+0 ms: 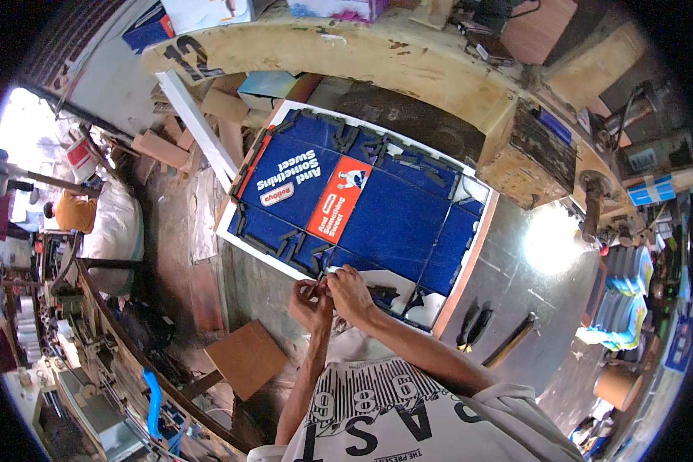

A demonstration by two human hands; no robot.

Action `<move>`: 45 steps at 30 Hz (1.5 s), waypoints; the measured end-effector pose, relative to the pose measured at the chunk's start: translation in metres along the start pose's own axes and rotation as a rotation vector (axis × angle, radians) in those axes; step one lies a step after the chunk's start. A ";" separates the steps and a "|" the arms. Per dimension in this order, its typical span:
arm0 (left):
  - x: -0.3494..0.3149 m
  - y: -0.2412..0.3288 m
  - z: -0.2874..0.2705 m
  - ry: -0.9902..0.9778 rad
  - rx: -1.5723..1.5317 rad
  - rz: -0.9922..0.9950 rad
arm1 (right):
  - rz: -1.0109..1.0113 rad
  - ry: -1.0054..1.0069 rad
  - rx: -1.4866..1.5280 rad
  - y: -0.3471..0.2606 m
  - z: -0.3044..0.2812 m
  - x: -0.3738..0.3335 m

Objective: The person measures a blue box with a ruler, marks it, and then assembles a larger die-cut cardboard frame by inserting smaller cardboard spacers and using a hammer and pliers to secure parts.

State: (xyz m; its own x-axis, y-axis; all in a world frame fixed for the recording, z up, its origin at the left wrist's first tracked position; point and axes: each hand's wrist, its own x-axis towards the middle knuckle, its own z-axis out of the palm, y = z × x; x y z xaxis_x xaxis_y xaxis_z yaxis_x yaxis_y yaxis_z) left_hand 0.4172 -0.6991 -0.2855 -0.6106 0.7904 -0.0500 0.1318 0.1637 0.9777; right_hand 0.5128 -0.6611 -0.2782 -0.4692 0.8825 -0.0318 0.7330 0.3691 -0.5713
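Note:
A large blue printed sheet [404, 202] with a red panel [340, 202] lies on a white-edged board in front of me. Short dark strips [291, 245] are scattered along its edges, and several more dark strips [345, 137] sit on its far side. At the board's near edge, my left hand [309, 306] and my right hand [349, 294] meet with fingers pinched together. Whatever is between their fingertips is too small and hidden to make out. White torn-looking patches [386, 279] show on the sheet right of my right hand.
A hammer [510, 339] and dark-handled tools [476, 325] lie on the grey surface at right. A brown square panel [246, 359] is at lower left. A white beam [196, 123] leans beside the board. Beyond stands a wooden box [533, 152] under a curved ledge [346, 55].

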 end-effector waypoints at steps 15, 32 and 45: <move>-0.013 0.011 -0.006 -0.027 0.097 0.006 | 0.024 -0.037 0.174 0.011 -0.058 -0.013; -0.049 0.039 -0.026 -0.253 0.053 0.012 | 0.030 -0.022 0.192 0.037 -0.071 -0.034; -0.013 -0.029 -0.032 -0.075 -0.080 -0.120 | -0.636 -0.362 -0.290 0.023 -0.057 0.020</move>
State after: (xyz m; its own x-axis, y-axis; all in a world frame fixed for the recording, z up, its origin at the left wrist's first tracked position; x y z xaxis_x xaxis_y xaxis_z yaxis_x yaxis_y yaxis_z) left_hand 0.3962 -0.7335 -0.3069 -0.5578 0.8103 -0.1795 -0.0031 0.2143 0.9768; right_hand 0.5484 -0.6180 -0.2456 -0.9365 0.3447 -0.0647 0.3458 0.8768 -0.3343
